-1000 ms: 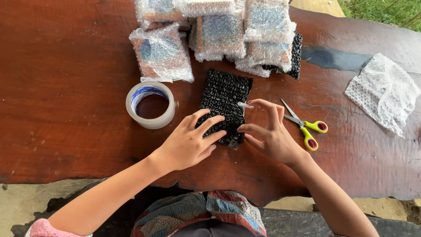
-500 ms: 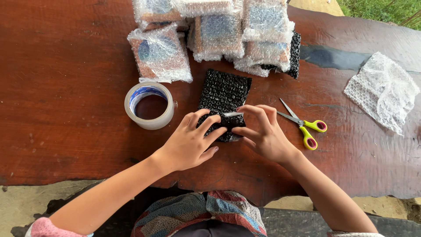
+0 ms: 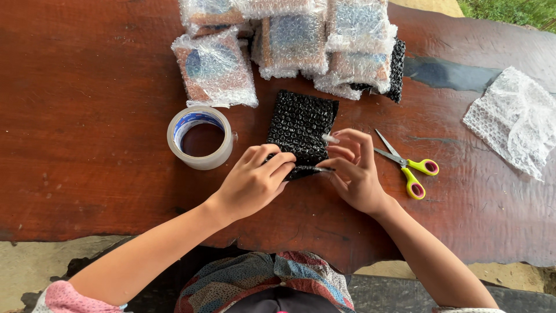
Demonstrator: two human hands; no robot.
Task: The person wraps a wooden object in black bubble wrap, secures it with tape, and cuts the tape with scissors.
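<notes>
A small packet wrapped in black bubble wrap (image 3: 301,124) lies flat on the red-brown wooden table (image 3: 87,116). My left hand (image 3: 255,181) presses its fingers on the packet's near edge. My right hand (image 3: 353,171) pinches the same near edge from the right, with a short strip of clear tape stuck to its raised index fingertip. Both hands are folding the near flap of the wrap. A roll of clear packing tape (image 3: 200,137) stands just left of my left hand. Scissors with yellow and pink handles (image 3: 408,165) lie right of my right hand.
Several packets in clear bubble wrap (image 3: 289,40) are piled at the table's far side, one black-wrapped packet (image 3: 397,69) among them. A loose sheet of clear bubble wrap (image 3: 515,119) lies at the far right. The table's near edge runs just before my lap.
My right hand moved from the packet's right side down to its near edge. The near flap is now lifted and folded between both hands.
</notes>
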